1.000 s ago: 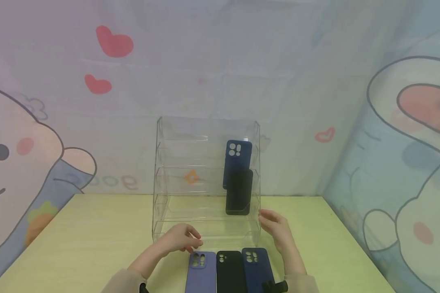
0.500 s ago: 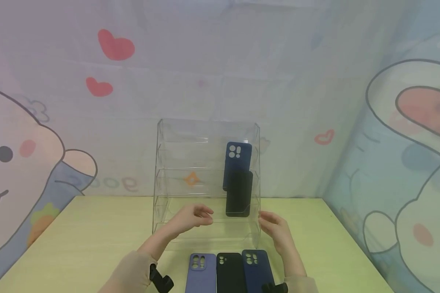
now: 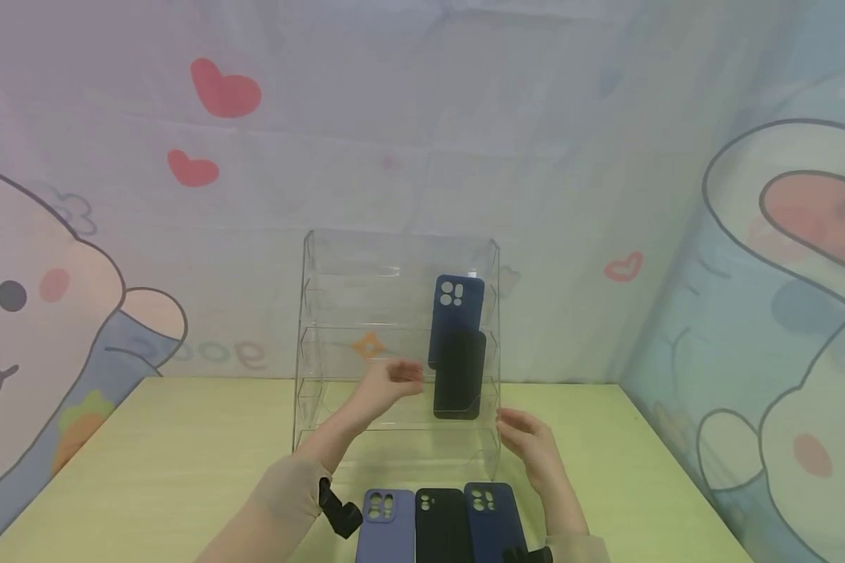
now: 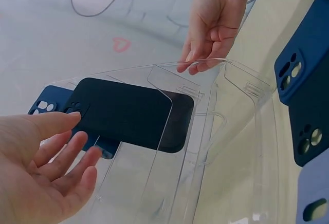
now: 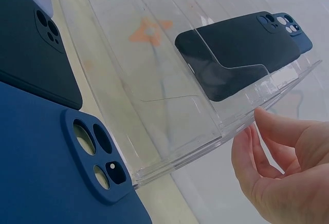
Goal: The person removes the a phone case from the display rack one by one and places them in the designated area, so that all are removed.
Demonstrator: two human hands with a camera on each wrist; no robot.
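A clear tiered acrylic display rack (image 3: pixel 397 450) stands on the table. On its right side, a dark blue phone case (image 3: pixel 468 297) leans in a tier, partly behind a black phone case (image 3: pixel 459 375) in the tier below. My left hand (image 3: pixel 387 387) reaches in front of the rack, left of the black case. In the left wrist view, the left hand (image 4: pixel 49 167) has loosely bent fingers and holds nothing, its thumb overlapping the black case's camera end. My right hand (image 3: pixel 531 442) touches the rack's right side; in the right wrist view, its fingertips (image 5: pixel 260 115) rest at the panel edge.
In front of the rack lie a purple phone case (image 3: pixel 387 539), another black phone case (image 3: pixel 442 532) and another dark blue phone case (image 3: pixel 496 524), side by side on the pale yellow table (image 3: pixel 204 446). A cartoon-printed cloth (image 3: pixel 394 117) hangs behind.
My left hand has risen from above the purple case, moving forward and right to the rack's middle tiers. The right hand stays at the rack's side, and the cases keep their places.
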